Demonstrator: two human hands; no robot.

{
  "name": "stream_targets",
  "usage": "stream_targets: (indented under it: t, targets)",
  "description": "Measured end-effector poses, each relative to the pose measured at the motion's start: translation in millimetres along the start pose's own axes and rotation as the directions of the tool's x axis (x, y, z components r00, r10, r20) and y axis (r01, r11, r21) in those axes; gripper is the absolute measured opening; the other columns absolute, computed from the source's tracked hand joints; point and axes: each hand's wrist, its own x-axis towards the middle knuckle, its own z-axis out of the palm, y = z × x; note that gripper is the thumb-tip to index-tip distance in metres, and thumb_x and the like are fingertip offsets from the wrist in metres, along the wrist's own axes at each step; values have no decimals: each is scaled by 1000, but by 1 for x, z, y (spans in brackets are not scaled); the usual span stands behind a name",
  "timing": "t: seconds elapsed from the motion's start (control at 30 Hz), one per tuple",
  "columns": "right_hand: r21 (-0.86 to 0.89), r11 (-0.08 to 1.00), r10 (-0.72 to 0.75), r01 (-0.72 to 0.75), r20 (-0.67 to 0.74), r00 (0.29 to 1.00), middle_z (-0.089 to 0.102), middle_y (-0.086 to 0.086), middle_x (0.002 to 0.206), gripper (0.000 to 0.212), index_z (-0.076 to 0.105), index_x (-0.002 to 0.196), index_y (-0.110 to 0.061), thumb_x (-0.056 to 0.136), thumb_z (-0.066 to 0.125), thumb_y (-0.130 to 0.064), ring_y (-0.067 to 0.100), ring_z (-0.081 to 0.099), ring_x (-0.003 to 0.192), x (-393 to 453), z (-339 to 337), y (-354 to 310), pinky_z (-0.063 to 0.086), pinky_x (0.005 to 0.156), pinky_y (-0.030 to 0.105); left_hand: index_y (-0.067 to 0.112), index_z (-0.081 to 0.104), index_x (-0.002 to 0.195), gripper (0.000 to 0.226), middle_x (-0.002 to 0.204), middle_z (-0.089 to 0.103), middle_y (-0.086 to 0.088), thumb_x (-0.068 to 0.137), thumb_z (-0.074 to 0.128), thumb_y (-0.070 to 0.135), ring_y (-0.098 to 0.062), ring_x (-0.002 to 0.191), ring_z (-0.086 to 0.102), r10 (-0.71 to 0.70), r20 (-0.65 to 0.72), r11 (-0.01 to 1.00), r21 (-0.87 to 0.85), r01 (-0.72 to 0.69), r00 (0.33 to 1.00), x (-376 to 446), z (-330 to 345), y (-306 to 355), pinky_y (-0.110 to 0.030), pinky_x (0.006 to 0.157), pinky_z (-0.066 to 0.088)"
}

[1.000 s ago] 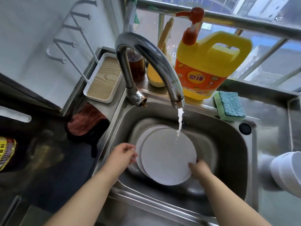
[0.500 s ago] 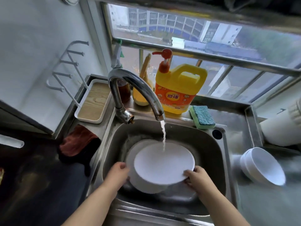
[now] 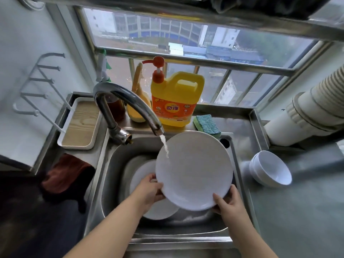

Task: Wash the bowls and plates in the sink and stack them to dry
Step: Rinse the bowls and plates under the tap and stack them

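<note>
Two bare forearms enter from the lower edge, ending in the left hand (image 3: 149,190) and right hand (image 3: 229,202); no sleeves, gloves, rings or watch visible.

Room around the sink (image 3: 111,164): tight at the back, open at the right.

Behind the sink you find the faucet (image 3: 128,101), the detergent jug (image 3: 175,101) and the sponge (image 3: 206,124) close together. The raised plate (image 3: 193,170) covers the sink's right half. Right of the sink, the stacked bowls (image 3: 270,170) stand on the counter (image 3: 297,211); in front of them the counter is free.
</note>
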Motion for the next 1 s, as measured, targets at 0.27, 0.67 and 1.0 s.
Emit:
stream_targets:
  t: [0.27, 0.67, 1.0]
  targets:
    - [321, 913, 228, -252, 111, 967, 65, 9, 115, 32, 54, 121, -16, 90, 58, -6, 29, 63, 106, 29, 25, 12, 58, 75, 35, 20, 56, 95, 19, 97, 67, -3, 94, 52, 1, -19, 95, 64, 389, -94, 901, 248, -357, 916, -28, -9, 32, -34, 74, 58]
    - [94, 852, 483, -515, 240, 842, 69, 15, 105, 18, 58, 109, -3, 97, 54, -15, 29, 68, 92, 32, 77, 33, 58, 72, 35, 11, 67, 79, 8, 76, 71, -10, 83, 62, 6, -30, 79, 69, 402, -357, 889, 372, -267, 843, -65, -67, 17, -51, 75, 58]
    - [-218, 899, 385, -380, -23, 923, 56, 14, 80, 8, 53, 90, 1, 89, 46, 0, 23, 58, 68, 23, 37, -6, 53, 53, 30, -7, 57, 112, 22, 100, 66, -22, 97, 50, 7, -28, 87, 65, -51, -248, 991, -134, 18, 967, -39, -49, -14, -31, 65, 55]
